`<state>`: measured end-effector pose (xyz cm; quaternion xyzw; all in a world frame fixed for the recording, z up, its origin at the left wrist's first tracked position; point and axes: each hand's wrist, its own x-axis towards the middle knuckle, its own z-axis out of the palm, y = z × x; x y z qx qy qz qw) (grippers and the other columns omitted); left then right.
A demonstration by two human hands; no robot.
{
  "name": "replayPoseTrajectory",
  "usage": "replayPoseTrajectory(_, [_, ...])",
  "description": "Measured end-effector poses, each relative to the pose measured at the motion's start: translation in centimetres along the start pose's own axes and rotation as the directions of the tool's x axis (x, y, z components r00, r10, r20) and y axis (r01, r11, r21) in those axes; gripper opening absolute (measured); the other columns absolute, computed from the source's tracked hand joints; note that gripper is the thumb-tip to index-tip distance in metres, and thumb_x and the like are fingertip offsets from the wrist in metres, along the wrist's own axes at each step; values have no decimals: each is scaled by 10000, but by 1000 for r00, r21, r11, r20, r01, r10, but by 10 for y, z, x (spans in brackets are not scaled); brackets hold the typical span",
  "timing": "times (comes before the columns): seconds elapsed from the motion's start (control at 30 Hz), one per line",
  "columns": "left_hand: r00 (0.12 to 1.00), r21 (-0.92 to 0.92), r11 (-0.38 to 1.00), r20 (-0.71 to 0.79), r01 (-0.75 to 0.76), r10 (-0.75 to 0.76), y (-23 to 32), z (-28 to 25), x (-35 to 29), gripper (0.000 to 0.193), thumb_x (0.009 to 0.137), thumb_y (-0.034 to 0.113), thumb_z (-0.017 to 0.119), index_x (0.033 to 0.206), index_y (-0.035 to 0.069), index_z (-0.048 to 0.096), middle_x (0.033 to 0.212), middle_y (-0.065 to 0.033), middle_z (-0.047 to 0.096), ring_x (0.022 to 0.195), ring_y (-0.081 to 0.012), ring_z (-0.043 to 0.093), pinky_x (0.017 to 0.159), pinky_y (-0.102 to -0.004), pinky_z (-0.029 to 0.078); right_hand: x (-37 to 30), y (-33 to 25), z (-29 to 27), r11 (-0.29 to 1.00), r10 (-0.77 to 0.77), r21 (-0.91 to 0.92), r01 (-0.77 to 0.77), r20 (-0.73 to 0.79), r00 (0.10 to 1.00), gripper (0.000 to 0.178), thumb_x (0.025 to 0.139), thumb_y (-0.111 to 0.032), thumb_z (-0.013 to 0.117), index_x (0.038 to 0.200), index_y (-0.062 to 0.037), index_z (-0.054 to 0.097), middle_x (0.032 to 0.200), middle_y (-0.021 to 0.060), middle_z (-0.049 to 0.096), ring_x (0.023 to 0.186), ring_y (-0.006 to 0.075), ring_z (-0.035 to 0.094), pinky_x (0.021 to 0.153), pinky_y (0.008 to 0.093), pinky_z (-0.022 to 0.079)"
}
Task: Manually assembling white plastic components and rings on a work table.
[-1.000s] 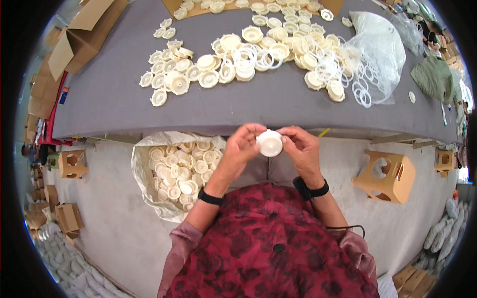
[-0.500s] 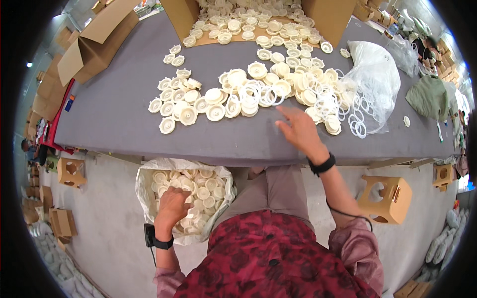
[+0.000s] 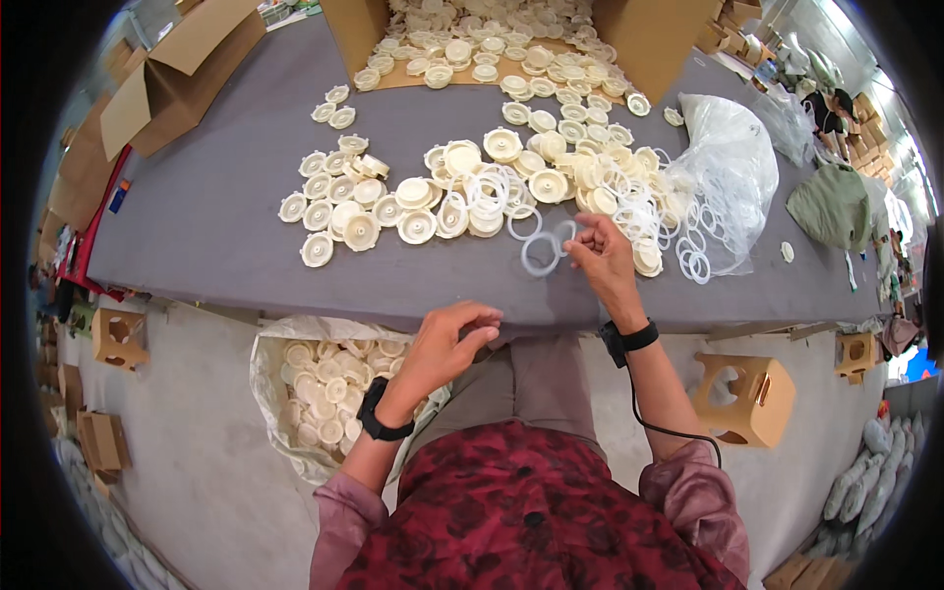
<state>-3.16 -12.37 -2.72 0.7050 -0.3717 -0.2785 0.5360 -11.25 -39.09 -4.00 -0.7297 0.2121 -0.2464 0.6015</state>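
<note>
My right hand [image 3: 608, 261] is over the front part of the grey table, thumb and fingers pinched on a translucent white ring [image 3: 563, 232]. A second ring [image 3: 540, 254] overlaps it, and I cannot tell whether it is held too. My left hand [image 3: 450, 344] hovers above my lap by the table's front edge, thumb and fingers apart, holding nothing. Beyond the hands, cream round plastic caps [image 3: 417, 226] with notched rims lie in a wide spread. More white rings [image 3: 489, 187] rest on the caps, and others lie at the right beside a clear plastic bag [image 3: 733, 172].
At my left knee stands a white sack [image 3: 270, 379] of cream caps. A cardboard box [image 3: 644, 44] spills caps at the back. Another open box [image 3: 177, 84] stands at the far left. On the floor at right is a cardboard stool [image 3: 742, 398]. A person [image 3: 831, 118] bends far right.
My left hand has left the sack of caps and moved up and right toward the table edge. The right hand has taken hold of a ring from the pile's front edge.
</note>
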Motion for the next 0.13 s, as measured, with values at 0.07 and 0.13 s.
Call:
replayPoseTrajectory(0.07, [1000,-9,1000,10,9,-9,1,9,12,227,893,62,655,1101,-20,689,983,-124,733,927,-187,698,837,-315,528,-1,11,-9,999,22,25,-23,46,999,333,846,8,702,1162,14,595,776,26,613,675,67,570,577,210,481])
replayPoseTrajectory(0.13, [998,3,999,42,42,-42,8,16,20,232,893,72,659,1109,-6,694,1006,-134,733,974,-204,703,865,-311,527,-2,19,-15,998,40,46,-43,73,997,518,865,8,680,1339,-30,478,792,31,621,668,74,575,598,228,507])
